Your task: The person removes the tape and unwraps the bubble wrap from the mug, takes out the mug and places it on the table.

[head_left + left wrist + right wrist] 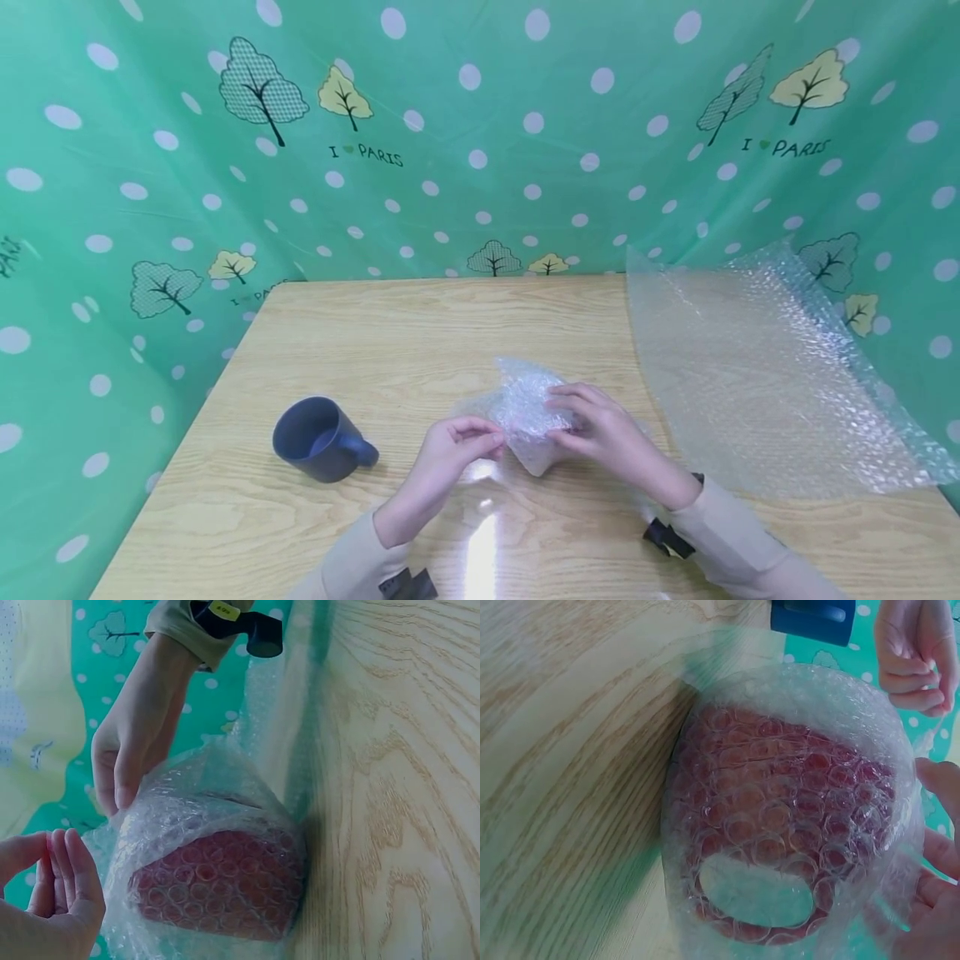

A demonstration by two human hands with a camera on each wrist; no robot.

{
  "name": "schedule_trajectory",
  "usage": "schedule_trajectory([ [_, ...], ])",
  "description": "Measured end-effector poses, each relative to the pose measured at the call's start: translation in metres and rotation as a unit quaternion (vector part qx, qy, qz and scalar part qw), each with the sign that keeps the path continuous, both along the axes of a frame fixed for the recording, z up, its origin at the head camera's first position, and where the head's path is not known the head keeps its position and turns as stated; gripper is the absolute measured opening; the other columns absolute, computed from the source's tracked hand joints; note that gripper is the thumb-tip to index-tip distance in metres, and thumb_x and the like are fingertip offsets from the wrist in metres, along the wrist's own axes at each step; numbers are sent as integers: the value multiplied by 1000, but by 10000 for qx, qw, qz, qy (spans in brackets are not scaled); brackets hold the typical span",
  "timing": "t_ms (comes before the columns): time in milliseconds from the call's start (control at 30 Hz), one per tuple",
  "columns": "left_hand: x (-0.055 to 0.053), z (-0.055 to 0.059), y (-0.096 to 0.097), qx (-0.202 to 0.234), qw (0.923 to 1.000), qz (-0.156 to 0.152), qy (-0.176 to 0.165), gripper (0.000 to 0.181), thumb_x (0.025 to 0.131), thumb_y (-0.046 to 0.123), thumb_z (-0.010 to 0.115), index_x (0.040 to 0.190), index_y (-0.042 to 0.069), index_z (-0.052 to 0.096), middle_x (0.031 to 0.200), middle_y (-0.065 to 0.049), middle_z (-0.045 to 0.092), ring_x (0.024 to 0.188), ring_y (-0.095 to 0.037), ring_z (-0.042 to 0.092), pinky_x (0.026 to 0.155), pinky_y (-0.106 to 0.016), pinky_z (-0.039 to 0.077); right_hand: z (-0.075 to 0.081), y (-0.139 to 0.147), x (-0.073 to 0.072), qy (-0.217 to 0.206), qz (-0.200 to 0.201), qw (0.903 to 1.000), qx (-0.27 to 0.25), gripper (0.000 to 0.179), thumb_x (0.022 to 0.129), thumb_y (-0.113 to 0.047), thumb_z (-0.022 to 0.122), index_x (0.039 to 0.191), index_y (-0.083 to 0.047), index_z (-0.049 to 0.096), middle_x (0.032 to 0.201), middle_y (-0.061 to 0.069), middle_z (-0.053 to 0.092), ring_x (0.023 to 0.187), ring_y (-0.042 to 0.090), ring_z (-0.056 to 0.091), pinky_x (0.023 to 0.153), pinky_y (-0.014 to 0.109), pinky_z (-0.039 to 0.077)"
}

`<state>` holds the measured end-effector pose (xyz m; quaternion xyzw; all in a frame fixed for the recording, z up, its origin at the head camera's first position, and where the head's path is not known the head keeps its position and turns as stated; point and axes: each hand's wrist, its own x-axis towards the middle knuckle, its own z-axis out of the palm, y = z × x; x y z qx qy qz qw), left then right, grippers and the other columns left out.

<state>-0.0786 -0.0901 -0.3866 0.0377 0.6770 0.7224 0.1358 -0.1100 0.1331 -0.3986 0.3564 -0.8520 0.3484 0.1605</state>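
The bubble-wrapped reddish mug (527, 410) sits on the wooden table (450, 325), about midway between its left and right edges; a handle loop shows through the film in the right wrist view. The right hand (603, 427) grips the package from its right side, thumb and fingers apart around it. The left hand (446, 457) pinches a thin clear strip (927, 742) beside the package; wrap or tape, cannot tell. A dark blue mug (318, 442) stands upright near the left edge, handle pointing right. A bubble-wrap sheet (757, 383) covers the far right corner.
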Motion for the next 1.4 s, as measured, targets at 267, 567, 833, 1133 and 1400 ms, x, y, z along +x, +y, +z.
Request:
schedule_trajectory([
  [267, -2, -1, -1, -7, 9999, 94, 43, 25, 78, 8, 64, 92, -12, 58, 77, -7, 64, 69, -12, 60, 75, -31, 52, -2, -7, 0, 600, -306, 9977, 30, 27, 70, -15, 71, 93, -2, 63, 102, 10, 61, 91, 20, 57, 75, 27, 51],
  [567, -3, -4, -2, 222, 9993, 217, 211, 23, 78, 4, 63, 93, -13, 55, 80, -9, 63, 71, -15, 61, 74, -33, 53, -2, -7, 0, 861, -400, 9953, 164, 17, 74, -7, 66, 91, -4, 64, 99, 8, 62, 92, 22, 57, 81, 32, 50],
  [833, -6, -5, -4, 347, 9984, 396, 203, 22, 79, 0, 58, 97, -12, 54, 93, -20, 63, 72, -16, 63, 73, -34, 53, 1, -8, -1, 498, -625, 9967, 115, 14, 78, -3, 62, 92, -5, 62, 93, 6, 63, 88, 21, 58, 79, 33, 50],
  [1133, -9, -3, -1, 86, 9968, 746, 283, 22, 80, 2, 58, 100, -7, 56, 97, -18, 63, 77, -27, 62, 73, -34, 53, 5, -10, 1, 186, -891, 9959, -22, 12, 81, -3, 61, 92, -5, 62, 87, 4, 63, 82, 17, 59, 73, 30, 52],
  [1400, -11, -2, 2, 43, 9939, 1040, 354, 24, 79, -4, 54, 103, -4, 56, 91, -19, 63, 72, -26, 62, 74, -37, 52, 3, -11, -1, 289, -937, 9951, -86, 10, 81, -1, 60, 90, -4, 62, 84, 4, 64, 78, 16, 60, 70, 28, 52],
])
